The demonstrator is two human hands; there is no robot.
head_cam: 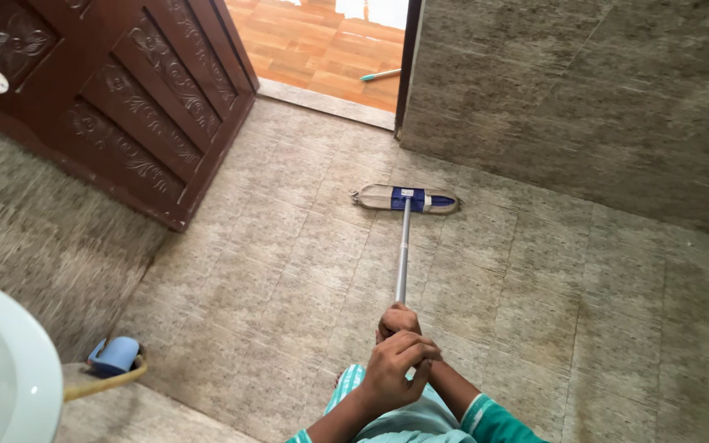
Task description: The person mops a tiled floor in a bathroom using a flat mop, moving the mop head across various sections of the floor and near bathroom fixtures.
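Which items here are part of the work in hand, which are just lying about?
In use: flat mop with blue head and metal pole, left hand, right hand, grey tiled floor.
Idle: white basin, blue hose nozzle, carved brown wooden door.

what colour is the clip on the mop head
Blue, on the mop head, best seen in the head view.

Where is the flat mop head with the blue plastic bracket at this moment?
In the head view, the flat mop head with the blue bracket lies on the grey tiled floor near the middle, in front of the open doorway, right of the carved brown wooden door.
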